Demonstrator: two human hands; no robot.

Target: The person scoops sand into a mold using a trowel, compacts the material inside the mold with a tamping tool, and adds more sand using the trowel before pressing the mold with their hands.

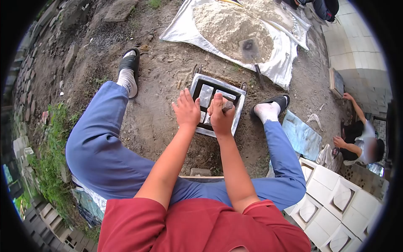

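A square metal mould (241,107) with dark inner gaps and pale grey plates (206,95) lies on the dirt between my feet. My left hand (186,110) is on the mould's left side, fingers spread, palm down and holding nothing. Over the mould's middle, my right hand (221,115) is wrapped round a grey rod-like handle (227,106) whose end sticks out beside the thumb. What lies below that fist is hidden. Wire loops stand at the mould's far corners.
Beyond the mould, a white sheet (184,31) bears a heap of pale powder (226,29) with a trowel (250,49). A co-worker (365,143) crouches at the right, near patterned white blocks (325,189). Another person is partly visible at the top right. Weeds (52,159) grow at the left.
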